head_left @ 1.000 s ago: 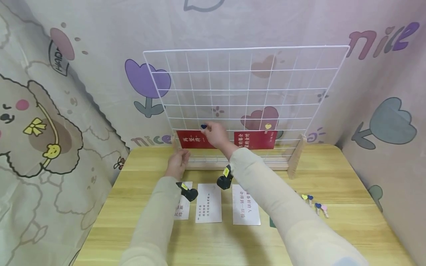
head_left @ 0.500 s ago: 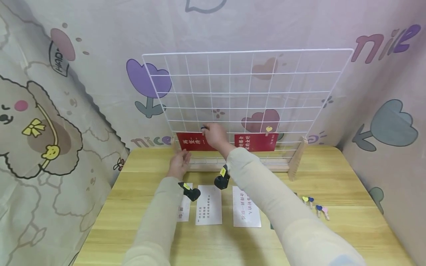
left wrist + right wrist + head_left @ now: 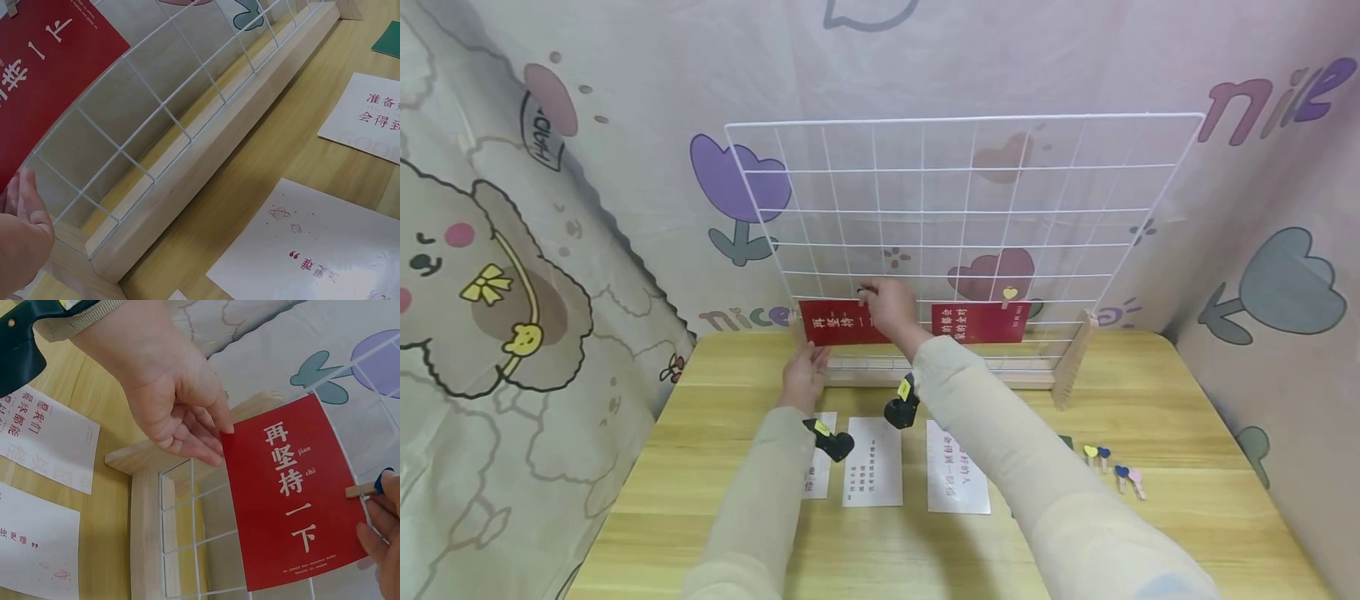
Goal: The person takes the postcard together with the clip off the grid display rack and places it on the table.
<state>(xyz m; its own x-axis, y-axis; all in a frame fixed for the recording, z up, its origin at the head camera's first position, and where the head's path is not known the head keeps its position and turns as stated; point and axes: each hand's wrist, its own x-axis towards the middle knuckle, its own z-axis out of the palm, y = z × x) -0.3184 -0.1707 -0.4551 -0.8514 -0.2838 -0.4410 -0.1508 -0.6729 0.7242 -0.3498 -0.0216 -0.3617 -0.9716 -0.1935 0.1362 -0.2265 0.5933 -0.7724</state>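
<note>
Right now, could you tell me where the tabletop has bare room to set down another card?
The table is bare along its left side and near edge, and right of the heart pegs. It is crowded mid-table: three white cards, both forearms, and the grid stand where the hands work.

Head view looks down; both wrist views closely share the red card [image 3: 294, 494].

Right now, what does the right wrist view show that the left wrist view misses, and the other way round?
Only the right wrist view shows the small wooden clip pinched by the right hand at the card's edge, and the left hand's fingers touching the opposite edge. Only the left wrist view shows the green card on the table and the long wooden base under the grid. Both show the red card, the white wire grid and white cards.
</note>
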